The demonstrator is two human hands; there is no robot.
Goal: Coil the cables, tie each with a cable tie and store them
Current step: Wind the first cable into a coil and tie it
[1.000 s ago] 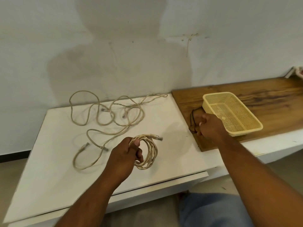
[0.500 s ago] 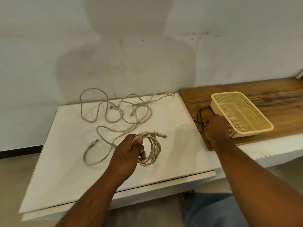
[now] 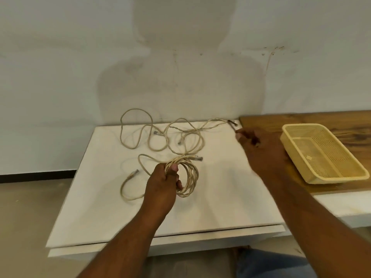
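My left hand (image 3: 162, 185) grips a coiled beige network cable (image 3: 190, 175) just above the white table (image 3: 220, 197); one plug sticks out at the coil's top right. My right hand (image 3: 259, 145) hovers over the table's right side, pinching a thin black cable tie (image 3: 232, 123) that points up and left; the hand is blurred. Loose beige cables (image 3: 160, 135) sprawl across the back of the table. Another loose cable end (image 3: 130, 189) curls left of my left hand.
An empty yellow mesh basket (image 3: 337, 178) sits on a wooden board (image 3: 301, 119) at the right. A white wall runs close behind the table. My knee in blue jeans (image 3: 271, 263) shows below the table's front edge.
My right hand has left the spot beside the basket and swung left over the white table with the black tie. My left hand keeps the coil; the view has shifted left.
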